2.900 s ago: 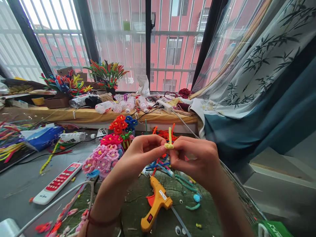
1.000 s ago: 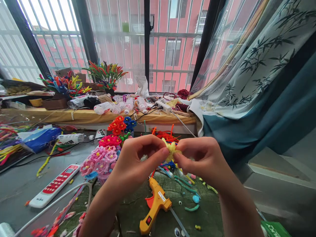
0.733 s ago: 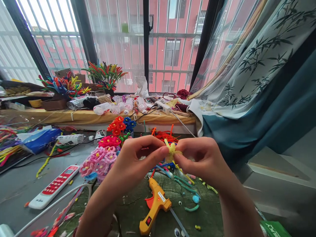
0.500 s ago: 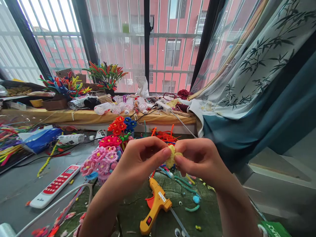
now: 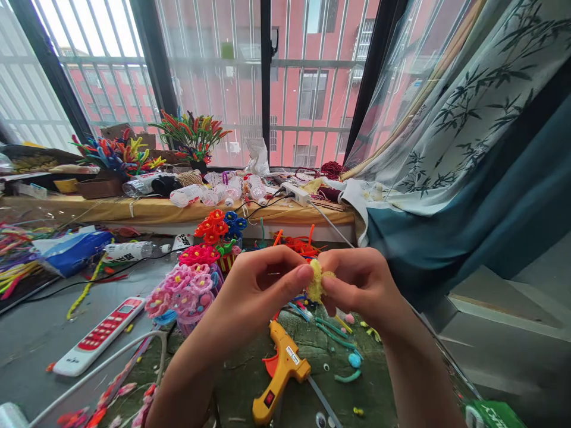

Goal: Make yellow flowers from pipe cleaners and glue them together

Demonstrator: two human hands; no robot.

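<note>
Barred window [image 5: 214,89] spans the far side. Curtain [image 5: 401,255] hangs at right, its dark lower folds coming down beyond the table's right side.

Table [image 5: 238,377]: far side stops at the ledge [image 5: 80,207], which carries bottles and a power strip; right edge runs diagonally to the near right, close outside the right forearm. Dark surface shows between the forearms, around the glue gun, and is the most open patch; small scraps dot its right part.

Left hand [image 5: 263,285] and right hand [image 5: 361,282] are raised over the table's middle, fingertips nearly meeting. Both grips are pinched, thumb against forefinger, on one yellow fuzzy piece [image 5: 314,285], held off the surface between them.

Pink flowers [image 5: 187,288] crowd the left forearm on its far left side; little room there. Glue gun [image 5: 283,356] lies below the hands, nozzle pointing far, handle near. Remote [image 5: 100,339] lies well apart at left.

Teal strip [image 5: 348,377] and blue pompom [image 5: 354,360] lie right of the glue gun, left of the right forearm. Googly eye [image 5: 320,419] sits at the near border of view.
</note>
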